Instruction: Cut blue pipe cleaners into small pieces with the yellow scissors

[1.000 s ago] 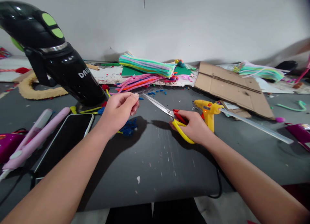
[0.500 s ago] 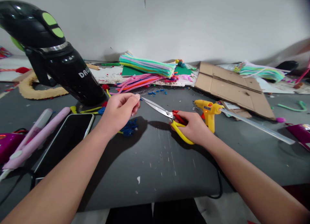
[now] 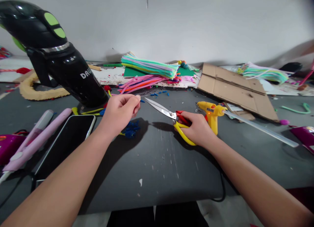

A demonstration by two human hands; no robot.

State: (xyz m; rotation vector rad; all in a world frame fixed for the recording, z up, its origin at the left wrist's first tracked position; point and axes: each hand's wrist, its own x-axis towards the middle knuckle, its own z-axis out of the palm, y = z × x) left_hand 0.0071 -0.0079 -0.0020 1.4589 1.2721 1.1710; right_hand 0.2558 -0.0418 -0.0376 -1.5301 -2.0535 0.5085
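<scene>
My left hand (image 3: 122,112) is held above the grey table with thumb and fingers pinched together; whatever lies between them is too small or hidden to make out. In my right hand (image 3: 196,127) are scissors (image 3: 162,109) with one red and one yellow handle. Their blades look closed, and the tip points left toward my left fingertips, a small gap away. Beneath and beside my left hand lies a blue bundle (image 3: 131,129) on the table. Small blue pieces (image 3: 159,93) are scattered beyond the scissors.
A large black bottle (image 3: 76,73) and a phone (image 3: 66,142) stand or lie left. Right are a yellow glue gun (image 3: 211,112) and cardboard (image 3: 235,89). Pipe cleaners (image 3: 149,66) lie at the back, a pink hair straightener (image 3: 41,138) at far left.
The scissors' tip has moved slightly right, away from my left fingertips. My left hand has shifted a little left and remains pinched.
</scene>
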